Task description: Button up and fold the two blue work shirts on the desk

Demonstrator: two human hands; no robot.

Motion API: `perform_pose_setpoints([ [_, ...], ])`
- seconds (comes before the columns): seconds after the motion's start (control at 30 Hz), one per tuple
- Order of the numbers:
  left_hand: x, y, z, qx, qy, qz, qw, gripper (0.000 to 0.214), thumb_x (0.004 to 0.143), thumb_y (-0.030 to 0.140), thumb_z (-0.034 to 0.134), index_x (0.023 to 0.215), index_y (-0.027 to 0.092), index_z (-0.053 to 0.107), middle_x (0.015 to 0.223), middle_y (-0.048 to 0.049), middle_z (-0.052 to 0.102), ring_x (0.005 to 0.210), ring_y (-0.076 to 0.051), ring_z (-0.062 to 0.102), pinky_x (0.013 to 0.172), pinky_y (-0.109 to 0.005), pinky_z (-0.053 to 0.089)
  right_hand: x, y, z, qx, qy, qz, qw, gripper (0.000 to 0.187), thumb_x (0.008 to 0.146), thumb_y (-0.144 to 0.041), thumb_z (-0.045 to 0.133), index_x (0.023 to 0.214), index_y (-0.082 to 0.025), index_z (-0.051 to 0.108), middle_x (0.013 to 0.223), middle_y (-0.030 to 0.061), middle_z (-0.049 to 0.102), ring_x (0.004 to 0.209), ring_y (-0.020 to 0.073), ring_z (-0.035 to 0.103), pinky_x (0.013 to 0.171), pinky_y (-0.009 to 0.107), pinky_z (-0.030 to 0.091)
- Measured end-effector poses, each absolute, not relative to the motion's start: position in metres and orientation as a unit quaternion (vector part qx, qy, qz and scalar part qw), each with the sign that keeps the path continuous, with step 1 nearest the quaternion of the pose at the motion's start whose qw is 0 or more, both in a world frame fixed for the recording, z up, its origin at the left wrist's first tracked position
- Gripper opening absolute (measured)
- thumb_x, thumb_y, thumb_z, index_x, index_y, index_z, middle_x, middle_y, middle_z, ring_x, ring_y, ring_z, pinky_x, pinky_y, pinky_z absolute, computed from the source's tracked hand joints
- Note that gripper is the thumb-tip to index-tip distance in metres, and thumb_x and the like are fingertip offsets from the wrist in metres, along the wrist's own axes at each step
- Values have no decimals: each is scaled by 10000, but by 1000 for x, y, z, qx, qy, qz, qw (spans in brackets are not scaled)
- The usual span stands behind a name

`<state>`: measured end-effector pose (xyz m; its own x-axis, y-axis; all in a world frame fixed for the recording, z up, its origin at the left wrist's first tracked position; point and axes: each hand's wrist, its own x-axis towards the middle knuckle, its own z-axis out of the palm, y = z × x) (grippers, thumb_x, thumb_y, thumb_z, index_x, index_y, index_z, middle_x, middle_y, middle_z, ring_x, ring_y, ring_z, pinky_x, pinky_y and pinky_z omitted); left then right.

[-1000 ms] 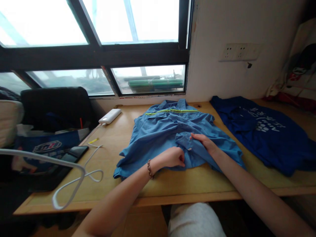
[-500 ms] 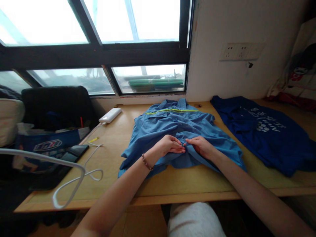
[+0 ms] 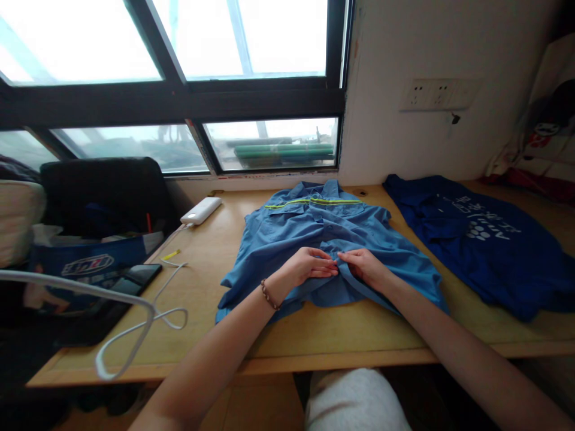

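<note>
A light blue shirt (image 3: 287, 230) with a yellow-green stripe across its chest lies front up on the wooden table (image 3: 341, 335), collar toward the window. Both hands meet at the shirt's front opening, near the hem. My left hand (image 3: 311, 263), with a braided bracelet at the wrist, pinches the placket from the left. Opposite it, my right hand (image 3: 365, 266) grips the other front edge between thumb and fingers, lifting the cloth a little. Whatever lies between the fingertips, perhaps a button, is too small to make out.
To the right lies a dark blue garment (image 3: 485, 239) with white print. A white power bank (image 3: 201, 211) with a white cable (image 3: 135, 329) is at the left, beside a dark flat device (image 3: 135, 281). Behind stand a window and a wall with sockets (image 3: 440, 94).
Hardly anything differs. Both hands stay at the placket with only slight finger movement, and the shirt has not shifted.
</note>
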<state>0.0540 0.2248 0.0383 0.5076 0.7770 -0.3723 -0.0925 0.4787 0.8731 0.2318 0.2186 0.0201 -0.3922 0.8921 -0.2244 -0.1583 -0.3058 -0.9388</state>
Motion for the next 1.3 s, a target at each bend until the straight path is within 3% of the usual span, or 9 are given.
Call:
perform_pose_setpoints([
  [0.2, 57, 223, 37, 410, 411, 310, 753, 264, 601, 117, 698, 814, 82, 544, 770, -112, 650, 695, -182, 639, 657, -243, 529, 231, 218, 21, -396, -462, 702, 371, 287, 616, -402, 666, 695, -127, 671, 650, 49, 648, 579, 133, 578, 577, 251, 430],
  [0.33, 56, 224, 38, 413, 424, 304, 746, 171, 618, 96, 673, 728, 73, 544, 719, -113, 647, 679, -182, 640, 645, -237, 529, 232, 219, 20, -417, -459, 687, 379, 290, 614, -406, 662, 685, -125, 666, 585, 34, 627, 515, 118, 547, 530, 244, 412],
  [0.47, 54, 224, 40, 421, 422, 297, 746, 146, 624, 75, 659, 730, 70, 558, 701, -101, 646, 685, -178, 639, 669, -244, 528, 231, 218, 23, -449, -467, 647, 402, 283, 598, -415, 665, 593, -134, 632, 435, -31, 515, 385, 64, 417, 412, 208, 316],
  [0.63, 55, 225, 41, 419, 440, 303, 734, 130, 630, 75, 656, 712, 75, 555, 694, -107, 649, 680, -186, 640, 654, -252, 529, 231, 219, 23, -447, -470, 643, 407, 360, 580, -413, 676, 428, -153, 477, 357, -72, 353, 333, 36, 277, 359, 205, 206],
  [0.73, 56, 225, 41, 422, 447, 300, 730, 129, 629, 78, 660, 706, 73, 557, 685, -113, 651, 675, -192, 641, 658, -265, 530, 232, 220, 21, -444, -441, 661, 414, 369, 606, -417, 652, 431, -158, 456, 380, -56, 394, 352, 47, 331, 379, 206, 254],
  [0.93, 56, 224, 40, 440, 457, 316, 706, 159, 618, 133, 688, 714, 78, 573, 666, -106, 653, 657, -180, 640, 633, -251, 531, 233, 219, 22, -425, -444, 684, 393, 203, 607, -334, 636, 569, -140, 588, 557, 13, 589, 506, 105, 534, 498, 224, 392],
  [1.13, 58, 223, 37, 468, 469, 303, 685, 193, 599, 184, 706, 705, 70, 594, 652, -98, 651, 653, -184, 637, 616, -254, 525, 230, 218, 17, -479, -585, 533, 380, 183, 586, -325, 650, 661, -160, 632, 597, 13, 620, 522, 134, 547, 511, 254, 416],
  [1.3, 63, 221, 37, 487, 488, 282, 667, 338, 666, 410, 627, 683, 74, 589, 604, -83, 636, 617, -165, 627, 585, -238, 513, 226, 213, 13, -476, -714, 334, 391, 144, 677, -306, 581, 607, -183, 609, 603, 16, 615, 557, 145, 546, 546, 260, 399],
])
